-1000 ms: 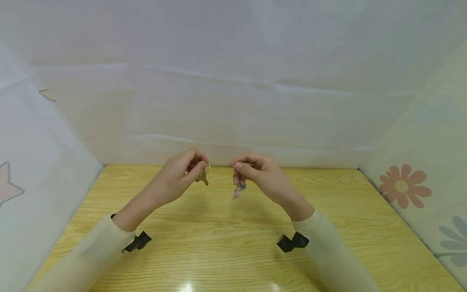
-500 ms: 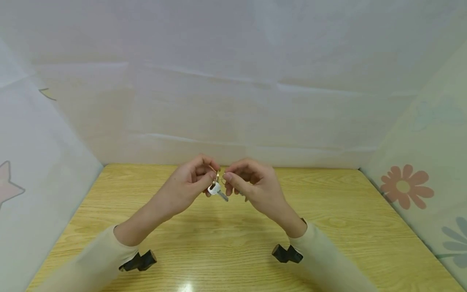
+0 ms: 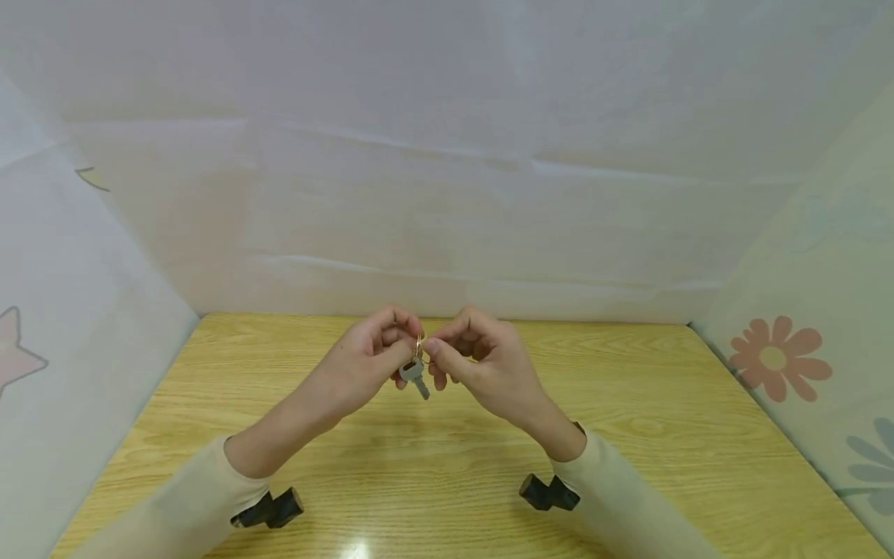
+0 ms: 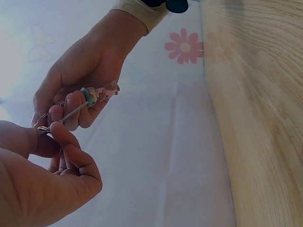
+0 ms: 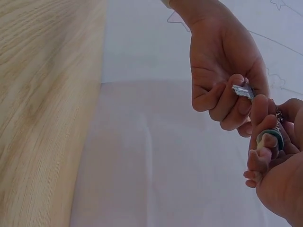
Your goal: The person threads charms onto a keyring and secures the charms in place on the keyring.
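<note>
Thumb and fingers of my left hand [image 3: 370, 357] pinch a gold-coloured key ring [image 3: 418, 345], from which a silver key [image 3: 415, 376] hangs, blade downward. Close against it, my right hand [image 3: 492, 369] pinches the thin ring of a keychain. That keychain carries a small charm, a pink figure with a teal band [image 5: 263, 152], dangling on a short chain beside the right fingers. In the head view the charm is hidden behind the right hand; the left wrist view shows the charm [image 4: 100, 93] in front of the curled fingers. The two rings meet at the fingertips.
Both hands are above a wood-grain table [image 3: 419, 481]. Pale cloth walls [image 3: 447, 194] enclose its back and sides, with printed flowers [image 3: 778, 357] on the right and a star [image 3: 17, 349] on the left. Black wrist cameras [image 3: 268, 508] sit below both cuffs.
Both hands have come together in the middle, the left moving right and the right moving left. The key has swung into view, and the charm has gone behind the right hand.
</note>
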A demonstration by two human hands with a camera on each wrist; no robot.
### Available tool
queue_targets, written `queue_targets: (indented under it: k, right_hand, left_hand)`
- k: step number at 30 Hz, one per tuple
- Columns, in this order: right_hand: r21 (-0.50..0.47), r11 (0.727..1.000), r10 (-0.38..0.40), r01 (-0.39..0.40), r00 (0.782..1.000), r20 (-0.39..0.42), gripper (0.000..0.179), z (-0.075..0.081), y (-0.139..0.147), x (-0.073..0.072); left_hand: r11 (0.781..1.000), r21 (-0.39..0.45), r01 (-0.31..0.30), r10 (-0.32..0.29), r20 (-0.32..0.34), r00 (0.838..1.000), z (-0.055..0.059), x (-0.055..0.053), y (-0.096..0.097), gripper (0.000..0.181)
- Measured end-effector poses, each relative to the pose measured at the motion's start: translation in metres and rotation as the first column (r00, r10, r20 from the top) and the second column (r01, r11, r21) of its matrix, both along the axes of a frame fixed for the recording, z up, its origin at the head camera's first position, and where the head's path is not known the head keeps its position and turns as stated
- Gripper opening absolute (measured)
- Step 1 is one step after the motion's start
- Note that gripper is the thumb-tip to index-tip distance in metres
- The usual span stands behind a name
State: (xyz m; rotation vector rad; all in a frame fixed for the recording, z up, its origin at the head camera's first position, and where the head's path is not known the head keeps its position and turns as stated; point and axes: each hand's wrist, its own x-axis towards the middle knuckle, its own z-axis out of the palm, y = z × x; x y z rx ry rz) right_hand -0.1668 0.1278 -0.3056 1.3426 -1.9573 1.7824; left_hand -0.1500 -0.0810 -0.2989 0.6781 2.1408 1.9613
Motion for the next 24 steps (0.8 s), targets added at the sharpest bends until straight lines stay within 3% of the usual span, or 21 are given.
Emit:
queue_targets:
  k: [6,14,21,24]
  right_hand:
    - [0.004,1.0,-0.008,0.008,1.0,0.013,0.005,0.0009,0.0,0.0002]
    - [-0.003,1.0,0.0,0.0,0.999,0.041,0.008,-0.0009,0.0006,-0.0009]
    - [0.016,0.997,-0.075,0.073,0.992,0.098,0.009,-0.0021,0.0017,-0.0006]
    - [0.022,0.996,-0.088,0.086,0.99,0.111,0.009,-0.0012,0.0028,0.0003]
  left_hand:
    - [1.0,-0.014,-0.025,0.025,-0.011,1.0,0.0009,0.0001,0.0002,0.018]
    - [0.989,-0.096,-0.109,0.105,-0.04,0.994,0.0025,0.0016,-0.0014,0.018]
    - [0.996,-0.076,-0.037,0.028,-0.112,0.993,0.001,0.0007,-0.0014,0.021]
    - [0.998,-0.054,-0.009,0.002,-0.112,0.994,0.0006,0.0009,-0.0005,0.02]
